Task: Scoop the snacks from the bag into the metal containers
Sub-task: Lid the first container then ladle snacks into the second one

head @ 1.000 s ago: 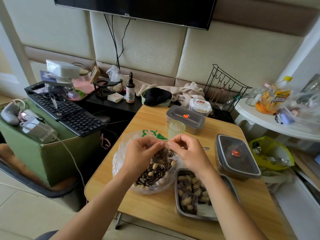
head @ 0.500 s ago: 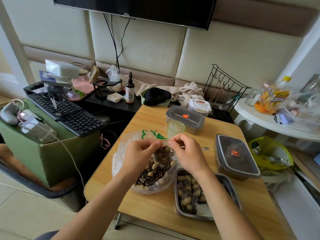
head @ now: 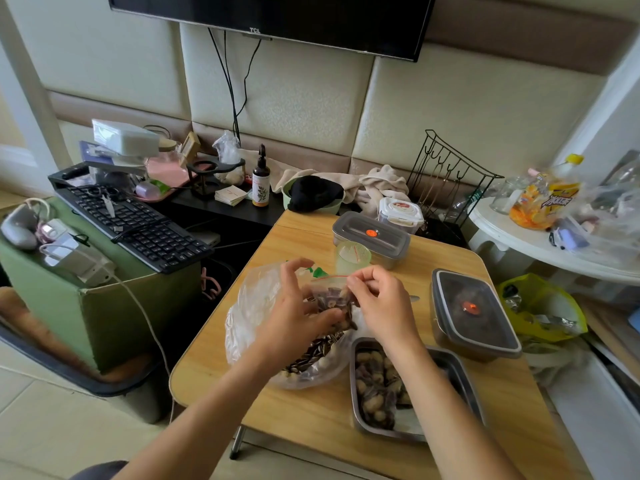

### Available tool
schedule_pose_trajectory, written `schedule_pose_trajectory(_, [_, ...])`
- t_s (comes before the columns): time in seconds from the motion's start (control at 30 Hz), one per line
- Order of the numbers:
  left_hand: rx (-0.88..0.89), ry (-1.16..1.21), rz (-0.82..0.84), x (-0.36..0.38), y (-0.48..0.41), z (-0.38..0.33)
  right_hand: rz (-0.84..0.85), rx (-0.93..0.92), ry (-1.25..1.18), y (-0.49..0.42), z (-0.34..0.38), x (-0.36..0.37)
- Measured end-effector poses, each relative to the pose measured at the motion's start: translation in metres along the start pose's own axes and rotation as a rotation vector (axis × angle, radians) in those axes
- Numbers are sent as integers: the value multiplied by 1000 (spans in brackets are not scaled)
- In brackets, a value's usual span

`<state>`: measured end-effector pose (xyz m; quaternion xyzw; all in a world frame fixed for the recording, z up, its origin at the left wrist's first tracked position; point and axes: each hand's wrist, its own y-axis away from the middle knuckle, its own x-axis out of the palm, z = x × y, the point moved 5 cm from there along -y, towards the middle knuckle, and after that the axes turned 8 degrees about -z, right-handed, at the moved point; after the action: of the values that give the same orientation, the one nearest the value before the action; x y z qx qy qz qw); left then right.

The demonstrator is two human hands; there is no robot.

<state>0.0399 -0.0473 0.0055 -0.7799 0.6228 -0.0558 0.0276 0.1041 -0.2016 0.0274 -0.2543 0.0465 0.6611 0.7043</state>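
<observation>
One clear pouch (head: pixel 332 299), one big plastic snack bag (head: pixel 252 306), three steel containers (head: pixel 457 379) (head: pixel 370 237) (head: pixel 474 313).
Your left hand (head: pixel 294 320) grips the pouch, right hand (head: pixel 381 303) pinches its top, above the bag at the wooden table (head: pixel 311 414)'s left edge.

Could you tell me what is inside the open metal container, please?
Pale nuts and darker snacks fill the container's left part; the right forearm hides part of the rest.
</observation>
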Motion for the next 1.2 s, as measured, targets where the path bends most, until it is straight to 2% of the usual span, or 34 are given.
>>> schedule_pose_trajectory(0.23, [169,-300,-72,0,-5,2,15,-236,103,5,16,0])
schedule_pose_trajectory(0.33, [179,-384,-121,-5,-6,2,37,-236,126,4,16,-3])
schedule_pose_trajectory(0.57, [129,-269,-166,-14,3,4,384,-210,167,14,7,-7])
schedule_pose_trajectory(0.7, [82,-143,-116,1,21,4,393,-159,183,23,1,-22])
schedule_pose_trajectory(0.77, [96,-154,-77,12,30,4,398,-127,190,29,-2,-38])
schedule_pose_trajectory(0.83, [139,-257,-42,24,38,4,389,-100,215,36,-9,-56])
schedule_pose_trajectory(1.0, [407,-697,158,68,53,9,419,45,344,55,-37,-101])
schedule_pose_trajectory(1.2, [542,-982,311,101,63,22,492,86,559,73,-56,-121])
